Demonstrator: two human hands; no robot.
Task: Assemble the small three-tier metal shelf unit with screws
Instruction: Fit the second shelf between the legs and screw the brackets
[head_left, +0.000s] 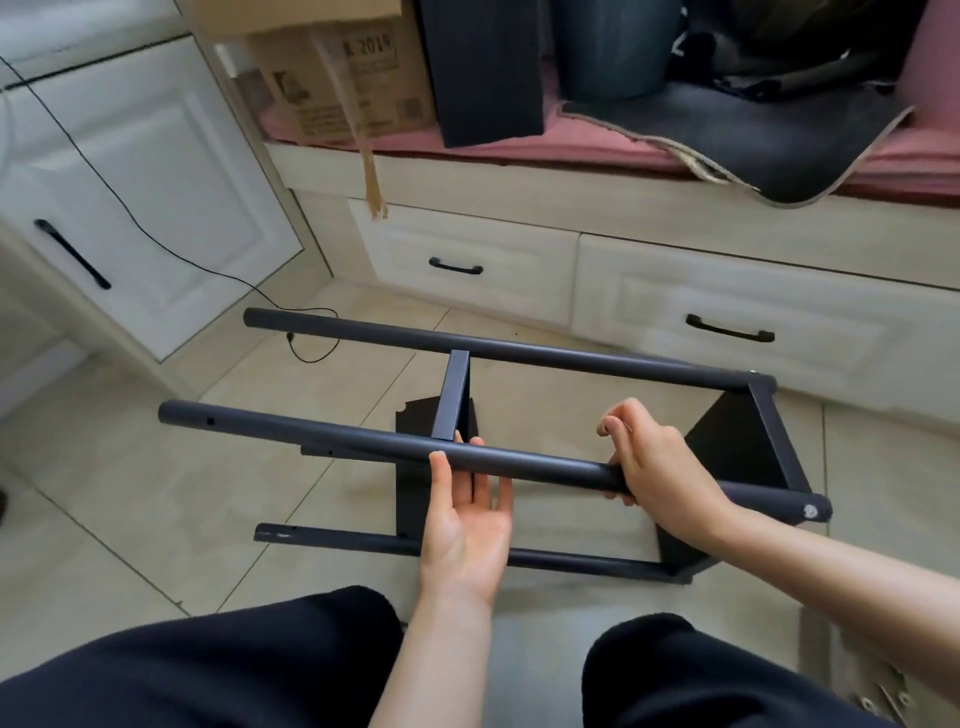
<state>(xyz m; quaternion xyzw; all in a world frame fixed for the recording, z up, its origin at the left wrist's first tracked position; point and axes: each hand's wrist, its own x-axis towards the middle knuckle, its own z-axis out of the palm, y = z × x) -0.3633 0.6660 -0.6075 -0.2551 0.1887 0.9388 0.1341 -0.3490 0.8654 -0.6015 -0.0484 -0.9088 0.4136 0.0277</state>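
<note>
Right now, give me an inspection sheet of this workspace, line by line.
Surface: beige tiled floor.
Job's things: dark shelf frame lying on its side, two shelf panels fitted; screw holes near the near tube's left end are unfilled.
Clutter: cardboard box and dark mat on the pink-cushioned bench.
Grips: left hand supports the near tube from below, fingers fairly straight; right hand curls round it.
Cables: black cable trails down the cabinet onto the floor.
Surroundings: white cabinet door, bench drawers with black handles.
</note>
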